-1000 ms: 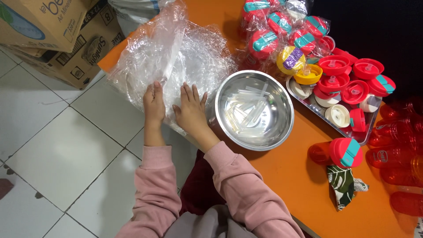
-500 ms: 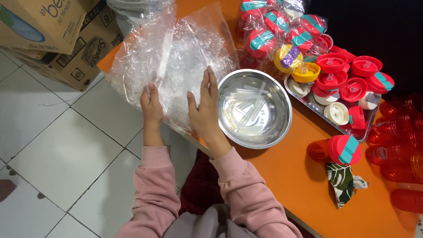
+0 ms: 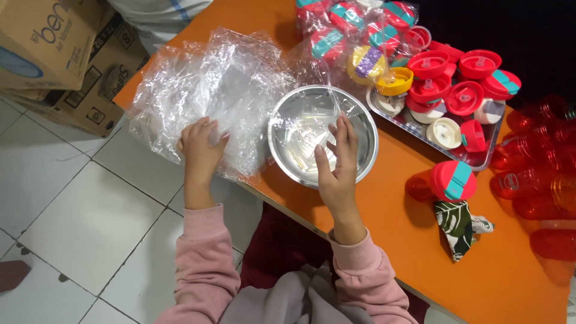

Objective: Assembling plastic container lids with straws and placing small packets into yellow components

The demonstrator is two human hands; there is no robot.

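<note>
My left hand (image 3: 201, 144) lies flat on a pile of crumpled clear plastic bags (image 3: 210, 90) at the near left corner of the orange table (image 3: 420, 252). My right hand (image 3: 336, 168) hovers with fingers spread over the near rim of a steel bowl (image 3: 288, 135). Pale clear pieces lie inside the bowl; a strip of clear plastic runs from the bowl's far rim toward my right fingertips. Whether the fingers pinch it is unclear.
A metal tray (image 3: 414, 126) with red lids (image 3: 462, 96) and white and yellow caps sits right of the bowl. Bagged red-and-teal lids (image 3: 354, 24) lie behind it. A capped red cup (image 3: 444, 182), a patterned cloth (image 3: 459, 225) and stacked red cups (image 3: 540, 174) are at right. Cardboard boxes (image 3: 54, 54) stand on the tiled floor.
My right hand has left the plastic pile and moved right, over the steel bowl. My left hand stays pressed on the plastic.
</note>
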